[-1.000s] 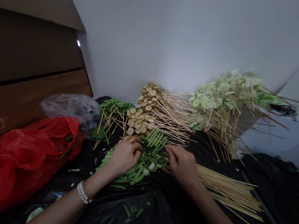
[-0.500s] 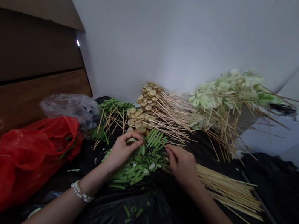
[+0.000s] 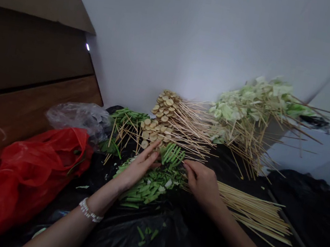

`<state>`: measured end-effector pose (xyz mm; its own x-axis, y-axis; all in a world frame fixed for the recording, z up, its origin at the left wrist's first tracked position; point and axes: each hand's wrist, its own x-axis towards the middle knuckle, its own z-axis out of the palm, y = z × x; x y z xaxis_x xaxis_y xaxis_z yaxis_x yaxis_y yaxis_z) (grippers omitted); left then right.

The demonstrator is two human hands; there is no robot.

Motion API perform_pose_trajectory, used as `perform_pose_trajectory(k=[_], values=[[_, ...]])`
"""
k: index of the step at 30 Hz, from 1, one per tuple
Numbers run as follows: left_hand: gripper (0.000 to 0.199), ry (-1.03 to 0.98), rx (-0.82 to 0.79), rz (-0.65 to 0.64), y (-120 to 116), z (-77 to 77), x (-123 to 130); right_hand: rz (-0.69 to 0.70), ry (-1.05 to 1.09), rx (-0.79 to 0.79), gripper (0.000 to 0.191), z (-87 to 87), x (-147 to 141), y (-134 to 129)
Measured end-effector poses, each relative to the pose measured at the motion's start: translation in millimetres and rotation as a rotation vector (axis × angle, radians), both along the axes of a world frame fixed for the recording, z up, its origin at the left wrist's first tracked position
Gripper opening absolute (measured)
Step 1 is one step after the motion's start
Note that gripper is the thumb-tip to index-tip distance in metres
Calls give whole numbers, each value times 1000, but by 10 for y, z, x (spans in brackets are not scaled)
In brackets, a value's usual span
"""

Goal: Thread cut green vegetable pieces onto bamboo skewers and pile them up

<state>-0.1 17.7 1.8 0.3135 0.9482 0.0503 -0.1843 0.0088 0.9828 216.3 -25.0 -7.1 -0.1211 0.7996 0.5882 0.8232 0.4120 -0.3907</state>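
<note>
Pinched in my right hand (image 3: 201,181) is a skewer, its end running to a row of cut green bean pieces (image 3: 172,155) threaded side by side. My left hand (image 3: 142,165), wearing a beaded bracelet, is open just left of that row, with its fingers stretched forward. I cannot tell whether the fingertips touch the beans. Below both hands lies a heap of cut green beans (image 3: 144,189) mixed with pale bits. Loose bare skewers (image 3: 254,210) lie in a bundle beyond my right wrist.
Skewered potato slices (image 3: 164,106) are stacked by the wall, with skewered cabbage leaves (image 3: 257,99) to their right. More skewered green beans (image 3: 130,115) lie left. A red bag (image 3: 31,164) and a clear plastic bag (image 3: 78,119) sit near the cardboard box (image 3: 31,50). Black plastic (image 3: 120,238) covers the surface.
My left hand has opened from a pinch, its fingers now straightened forward beside the bean row. My right hand keeps its hold on the skewer almost unmoved.
</note>
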Motion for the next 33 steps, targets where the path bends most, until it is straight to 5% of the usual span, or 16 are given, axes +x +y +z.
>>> perform_pose_trajectory(k=[2, 8, 11, 17, 26, 33], values=[[56, 137, 135, -56, 12, 9, -27, 3, 1, 4, 21, -6, 2, 2], [22, 799, 543, 222, 72, -69, -127, 8, 6, -2, 22, -5, 0, 1], [17, 959, 675, 186, 33, -114, -112, 12, 8, -10, 22, 0, -3, -5], [14, 617, 536, 247, 25, -63, -41, 12, 9, -28, 23, 5, -7, -6], [35, -43, -135, 104, 49, -8, -25, 21, 21, -2, 23, -2, 0, 2], [39, -118, -144, 118, 88, -48, -45, 28, 21, -12, 22, -17, -5, 4]])
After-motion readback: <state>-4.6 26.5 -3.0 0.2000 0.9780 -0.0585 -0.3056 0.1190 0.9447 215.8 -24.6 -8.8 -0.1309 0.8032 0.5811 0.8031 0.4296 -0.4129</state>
